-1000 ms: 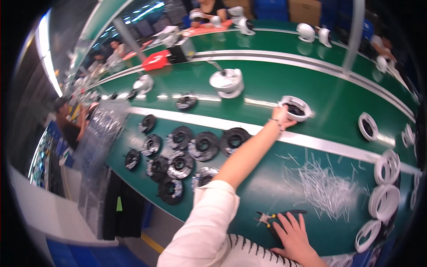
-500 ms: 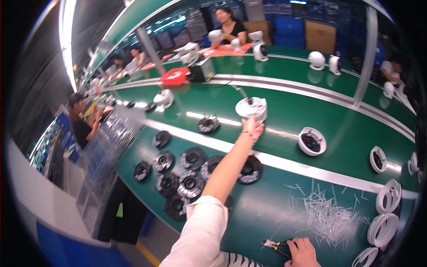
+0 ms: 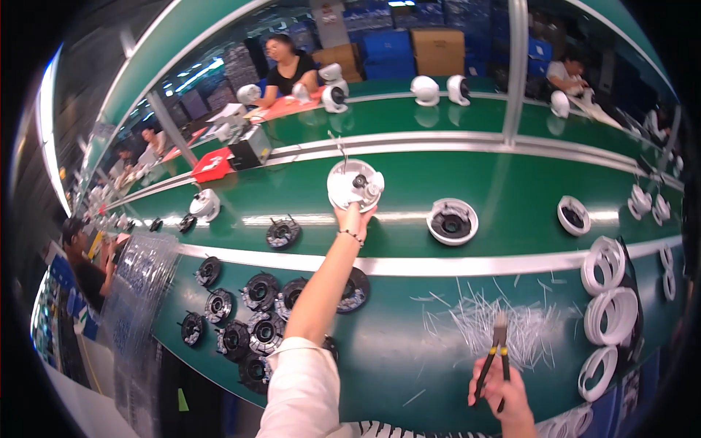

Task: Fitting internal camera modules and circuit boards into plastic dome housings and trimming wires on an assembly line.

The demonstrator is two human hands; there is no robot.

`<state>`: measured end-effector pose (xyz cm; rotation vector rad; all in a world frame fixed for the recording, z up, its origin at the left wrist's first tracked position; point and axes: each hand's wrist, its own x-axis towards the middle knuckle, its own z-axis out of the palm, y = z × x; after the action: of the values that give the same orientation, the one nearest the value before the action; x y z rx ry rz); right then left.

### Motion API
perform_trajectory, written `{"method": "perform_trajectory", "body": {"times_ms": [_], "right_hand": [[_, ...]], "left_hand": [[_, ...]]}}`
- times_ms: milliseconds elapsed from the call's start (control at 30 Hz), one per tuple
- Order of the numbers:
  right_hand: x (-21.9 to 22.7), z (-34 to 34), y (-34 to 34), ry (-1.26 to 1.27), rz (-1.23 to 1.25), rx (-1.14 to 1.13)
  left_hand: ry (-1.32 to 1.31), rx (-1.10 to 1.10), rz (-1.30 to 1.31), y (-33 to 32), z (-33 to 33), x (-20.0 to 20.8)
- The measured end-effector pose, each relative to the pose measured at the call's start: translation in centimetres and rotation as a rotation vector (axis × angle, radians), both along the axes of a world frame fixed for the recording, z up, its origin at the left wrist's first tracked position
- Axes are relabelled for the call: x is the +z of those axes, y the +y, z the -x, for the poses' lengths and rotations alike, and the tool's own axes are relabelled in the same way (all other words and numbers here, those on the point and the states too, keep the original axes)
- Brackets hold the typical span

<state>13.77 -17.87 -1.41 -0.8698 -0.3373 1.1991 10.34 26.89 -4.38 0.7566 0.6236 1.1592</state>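
At the end of my outstretched arm, my left hand grips a white round plastic housing from its near side. The housing is tilted so its hollow inside shows, with a dark round part and white fittings in it; a wire end sticks up at its far rim. My right hand holds diagonal cutters with black and yellow handles, jaws pointing away from me. Beneath and beyond the cutters spreads a pile of thin clear plastic strips.
Several black ring-shaped parts lie left of my arm. White rings stand at the right. On the green conveyor sit a white bowl-shaped housing and a black ring part. Co-workers sit across and at left.
My left hand has taken the white housing and tipped it toward me. My right hand has raised the cutters off the table. The view has swung to the right.
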Motion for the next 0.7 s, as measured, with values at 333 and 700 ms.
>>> {"method": "perform_trajectory", "body": {"times_ms": [333, 700], "right_hand": [[5.8, -6.7, 4.4, -0.194, -0.083, 0.353], [4.7, -8.1, 6.6, -0.410, 0.089, 0.338]], "left_hand": [[0.302, -0.666, -0.206, -16.5, 2.5, 7.9], [0.459, -0.745, -0.389, -20.3, 3.3, 7.1]]}}
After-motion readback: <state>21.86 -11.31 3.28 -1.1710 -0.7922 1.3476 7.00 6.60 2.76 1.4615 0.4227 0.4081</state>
